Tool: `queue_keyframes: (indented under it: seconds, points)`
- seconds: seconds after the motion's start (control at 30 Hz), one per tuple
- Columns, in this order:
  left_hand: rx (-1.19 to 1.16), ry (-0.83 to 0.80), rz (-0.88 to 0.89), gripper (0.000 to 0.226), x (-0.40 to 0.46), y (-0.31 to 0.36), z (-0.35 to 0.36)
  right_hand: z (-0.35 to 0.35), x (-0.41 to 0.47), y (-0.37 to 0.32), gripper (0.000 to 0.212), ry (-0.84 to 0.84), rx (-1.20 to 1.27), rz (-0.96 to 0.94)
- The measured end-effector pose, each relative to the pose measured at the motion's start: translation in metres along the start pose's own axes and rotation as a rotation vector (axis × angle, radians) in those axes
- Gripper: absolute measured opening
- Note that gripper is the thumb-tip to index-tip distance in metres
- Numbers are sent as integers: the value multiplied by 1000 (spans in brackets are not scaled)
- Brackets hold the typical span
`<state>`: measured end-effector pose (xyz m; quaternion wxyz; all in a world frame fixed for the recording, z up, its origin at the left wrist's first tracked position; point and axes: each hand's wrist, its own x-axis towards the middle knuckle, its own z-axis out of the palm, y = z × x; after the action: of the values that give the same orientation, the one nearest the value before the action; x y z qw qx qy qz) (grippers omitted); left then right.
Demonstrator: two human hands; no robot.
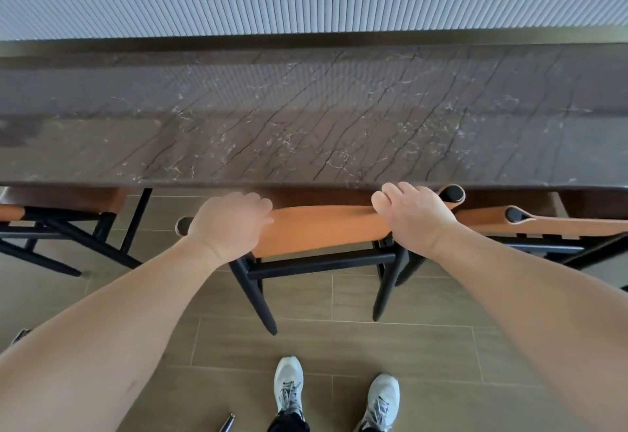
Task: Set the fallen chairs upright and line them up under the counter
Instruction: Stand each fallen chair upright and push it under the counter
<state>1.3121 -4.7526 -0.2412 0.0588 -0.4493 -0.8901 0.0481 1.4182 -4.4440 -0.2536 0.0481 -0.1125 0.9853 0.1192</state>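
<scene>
I look down on both my hands gripping the tan leather backrest (323,227) of a black-framed chair (316,261) that stands upright on the wood-look floor (407,346). My left hand (231,224) is curled closed over the backrest's left end, and my right hand (411,217) is closed over its right end, fingers folded over the top edge. Just beyond my knuckles runs the front edge of the dark marble surface (306,118); the chair's seat is tucked beneath it, while its back legs stand between my hands and my grey sneakers (289,387). Out past my left hand, a second chair (68,220) sits upright, also partly under the surface. Out past my right hand, a third chair (550,227) stands close beside the one I hold, its backrest almost touching. I see no chair lying down, so the righting looks done. What seems left is fine spacing, since the gap to the left is wider than the gap to the right.
</scene>
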Motion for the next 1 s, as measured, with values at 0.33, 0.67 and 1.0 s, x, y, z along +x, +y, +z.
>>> queue_keyframes:
  seconds: [0.33, 0.67, 1.0]
  points:
    - [45, 46, 156, 19, 33, -15, -7, 5, -11, 4, 32, -23, 1, 34]
    - [-68, 1, 76, 22, 18, -30, 26, 16, 4, -26, 25, -66, 94, 59]
    - [-79, 22, 89, 21, 38, -55, 31, 5, 27, -8, 36, -7, 95, 57]
